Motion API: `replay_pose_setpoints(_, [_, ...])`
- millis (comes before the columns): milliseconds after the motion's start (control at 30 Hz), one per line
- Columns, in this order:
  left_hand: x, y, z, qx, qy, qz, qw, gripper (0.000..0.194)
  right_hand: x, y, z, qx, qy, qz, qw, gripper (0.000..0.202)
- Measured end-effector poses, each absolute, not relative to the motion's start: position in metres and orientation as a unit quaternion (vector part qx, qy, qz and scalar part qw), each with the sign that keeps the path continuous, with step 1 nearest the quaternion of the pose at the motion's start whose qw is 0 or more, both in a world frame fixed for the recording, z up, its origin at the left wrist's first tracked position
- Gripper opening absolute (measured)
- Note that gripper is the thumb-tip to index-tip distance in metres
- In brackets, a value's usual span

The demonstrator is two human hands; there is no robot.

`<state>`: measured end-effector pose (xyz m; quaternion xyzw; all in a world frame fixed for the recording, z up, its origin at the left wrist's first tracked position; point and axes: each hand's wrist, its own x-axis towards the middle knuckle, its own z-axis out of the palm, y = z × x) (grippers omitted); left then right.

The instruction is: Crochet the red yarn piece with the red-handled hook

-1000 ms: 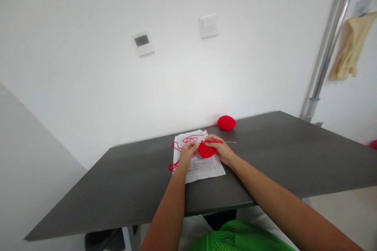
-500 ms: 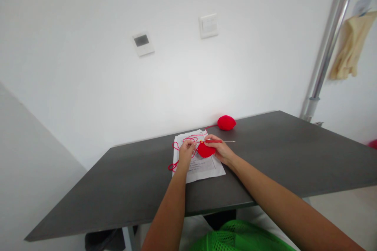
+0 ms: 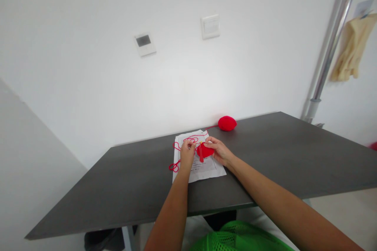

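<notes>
Over the printed paper, my right hand (image 3: 221, 152) is closed on a round red crochet piece (image 3: 208, 150), its fingers along the right and upper edge. A crochet hook (image 3: 202, 155) with a red handle hangs in front of that piece, handle end downward. A small yellow bit shows at its top. Just to the left, my left hand (image 3: 187, 152) is pinched closed on what looks like a strand of red yarn (image 3: 193, 139) beside the piece. The fingertips hide exactly where it is gripped.
A red yarn ball (image 3: 227, 123) rests at the back of the dark table (image 3: 141, 180), by the wall, its strand running to the paper (image 3: 206, 171). Loose yarn loops (image 3: 173, 167) lie at the paper's left edge. Beige gloves (image 3: 353, 47) hang at the far right.
The hook has swung from lying level in my right hand, shaft pointing right, to hanging handle-down in front of the crochet piece. Both hands stay nearly in place.
</notes>
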<state>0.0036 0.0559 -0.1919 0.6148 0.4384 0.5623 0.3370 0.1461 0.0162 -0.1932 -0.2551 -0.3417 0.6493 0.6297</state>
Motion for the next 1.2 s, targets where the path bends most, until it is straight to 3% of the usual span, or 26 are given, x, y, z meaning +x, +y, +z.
replay_pose_setpoints(100, [0.004, 0.059, -0.196, 0.592, 0.44, 0.564, 0.37, 0.011, 0.146, 0.017, -0.194, -0.255, -0.339, 0.651, 0.63, 0.031])
replay_pose_setpoints(367, [0.01, 0.057, -0.2, 0.475, 0.387, 0.522, 0.594, 0.027, 0.148, 0.018, -0.197, -0.265, -0.323, 0.639, 0.647, 0.031])
replay_pose_setpoints(567, [0.009, 0.045, -0.187, 0.463, 0.364, 0.474, 0.655, 0.039, 0.148, 0.019, -0.198, -0.279, -0.328, 0.627, 0.649, 0.032])
replay_pose_setpoints(900, [0.009, 0.038, -0.185, 0.468, 0.332, 0.421, 0.702, 0.036, 0.147, 0.02, -0.202, -0.335, -0.386, 0.541, 0.668, 0.017])
replay_pose_setpoints(1033, [0.007, 0.043, -0.192, 0.493, 0.349, 0.409, 0.684, 0.034, 0.149, 0.022, -0.206, -0.386, -0.468, 0.457, 0.65, 0.008])
replay_pose_setpoints(1133, [0.006, 0.048, -0.196, 0.494, 0.368, 0.435, 0.656, 0.03, 0.149, 0.022, -0.207, -0.443, -0.572, 0.308, 0.617, 0.0])
replay_pose_setpoints(1200, [0.004, 0.05, -0.197, 0.491, 0.382, 0.448, 0.642, 0.028, 0.149, 0.021, -0.206, -0.454, -0.635, 0.208, 0.589, 0.005])
